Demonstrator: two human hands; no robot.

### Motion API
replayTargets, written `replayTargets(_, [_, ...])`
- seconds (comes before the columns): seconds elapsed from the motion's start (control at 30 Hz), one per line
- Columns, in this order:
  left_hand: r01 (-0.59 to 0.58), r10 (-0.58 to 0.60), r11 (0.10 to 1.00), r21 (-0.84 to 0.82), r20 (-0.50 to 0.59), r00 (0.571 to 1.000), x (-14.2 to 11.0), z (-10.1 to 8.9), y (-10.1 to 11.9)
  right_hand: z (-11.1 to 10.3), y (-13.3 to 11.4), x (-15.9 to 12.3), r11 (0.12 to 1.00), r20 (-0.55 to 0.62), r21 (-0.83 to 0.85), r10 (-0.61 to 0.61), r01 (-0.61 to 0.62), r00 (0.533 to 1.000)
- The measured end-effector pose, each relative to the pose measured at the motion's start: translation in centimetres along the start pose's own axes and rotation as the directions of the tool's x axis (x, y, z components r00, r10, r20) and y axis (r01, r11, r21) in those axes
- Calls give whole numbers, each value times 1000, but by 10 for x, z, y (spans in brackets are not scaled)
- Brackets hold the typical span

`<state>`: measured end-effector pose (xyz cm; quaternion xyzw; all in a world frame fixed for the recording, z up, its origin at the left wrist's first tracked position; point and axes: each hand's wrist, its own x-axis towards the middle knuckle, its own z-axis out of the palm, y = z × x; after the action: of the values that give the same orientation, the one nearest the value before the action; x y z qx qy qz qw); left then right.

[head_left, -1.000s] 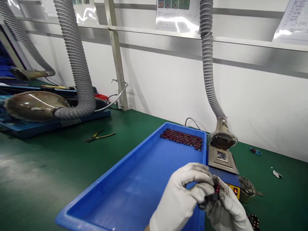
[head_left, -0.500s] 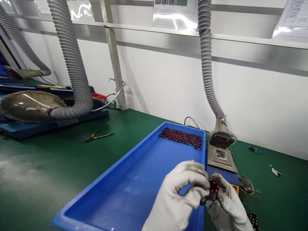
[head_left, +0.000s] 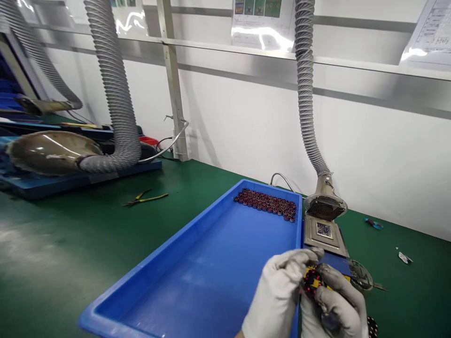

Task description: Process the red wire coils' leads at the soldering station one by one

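Observation:
Both my hands wear white gloves with soiled fingertips. My right hand [head_left: 340, 293] is closed around a small motor stator [head_left: 313, 280], a dark ring with red windings, its open face turned toward me. Against the stator's left and upper edge, the fingers of my left hand [head_left: 285, 277] are pinched together. Lower in my right palm shows another dark rounded piece, partly covered by the fingers. The stator is above the right rim of a long blue tray [head_left: 197, 263]. Many similar stators [head_left: 266, 204] stand packed in rows at the tray's far end.
Right of the tray is a solder pot [head_left: 324, 230] under an extraction hood [head_left: 326, 202] with a grey hose. A strainer-like cup [head_left: 361, 274] stands beside it. Pliers [head_left: 146, 199] lie on the green table at left. More dark parts [head_left: 372, 327] show at lower right.
Both hands have shifted slightly right. The stator has turned so its open face shows more, and my left fingers have moved up along its edge. The view has shifted slightly.

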<state>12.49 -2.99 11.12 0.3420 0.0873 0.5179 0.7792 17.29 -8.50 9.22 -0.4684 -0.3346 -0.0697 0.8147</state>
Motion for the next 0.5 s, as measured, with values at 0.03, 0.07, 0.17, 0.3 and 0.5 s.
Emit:
replayTargets(0.03, [-59,58,998,-32,-35,998,1,-1,3,1,3,1,994,-71,-68,-91,86,993])
replayTargets(0.07, [-91,89,995,-39,-57,994,3,-1,8,2,5,3,979,-117,-132,-169,154,979])
replayTargets(0.17, [61,-62,995,81,9,998,7,4,21,3,11,5,963,-106,-172,-227,207,968])
replayTargets(0.3, [203,-177,931,304,-112,978,6,12,21,3,13,4,940,-89,-189,-303,283,949])
replayTargets(0.5, [-72,122,953,295,-156,980,0,6,26,-1,14,3,940,-5,-192,-289,283,957])
